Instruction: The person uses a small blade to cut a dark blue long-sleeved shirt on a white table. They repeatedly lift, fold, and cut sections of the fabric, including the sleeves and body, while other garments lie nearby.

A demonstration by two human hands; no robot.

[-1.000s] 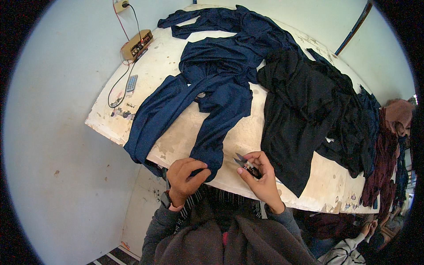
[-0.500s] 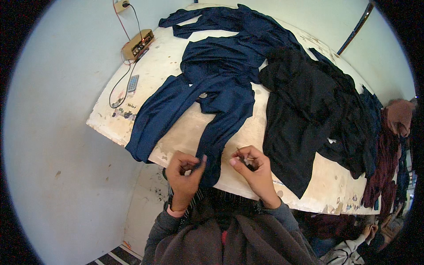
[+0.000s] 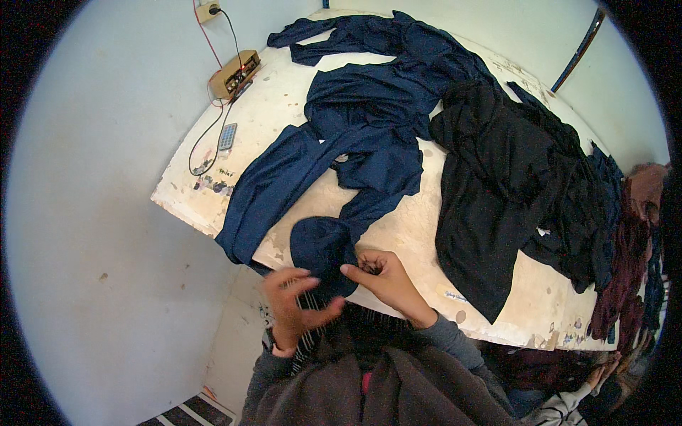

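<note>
A navy garment [image 3: 383, 89] lies spread on the table, with two long sleeve- or leg-like parts reaching toward me. The end of the right-hand part [image 3: 321, 245] is bunched and turned up at the near edge. My right hand [image 3: 391, 280] has its fingers curled and its thumb on the edge of this cloth; something small and dark shows among the fingers, too unclear to name. Left of it, my left hand [image 3: 295, 309] is blurred, fingers spread, just in front of the cloth with nothing seen in it.
Right of the navy garment lies a black garment [image 3: 490, 192] over the pale, stained table [image 3: 277, 92]. Maroon clothes [image 3: 621, 273] hang at the far right. A brown box with wires [image 3: 236, 74] and a grey remote [image 3: 227, 136] sit at the left. Another person's hands [image 3: 602, 373] show at lower right.
The end of the navy cloth has been turned up and bunched. My right hand has moved left onto it, and my left hand has come off the cloth with its fingers spread.
</note>
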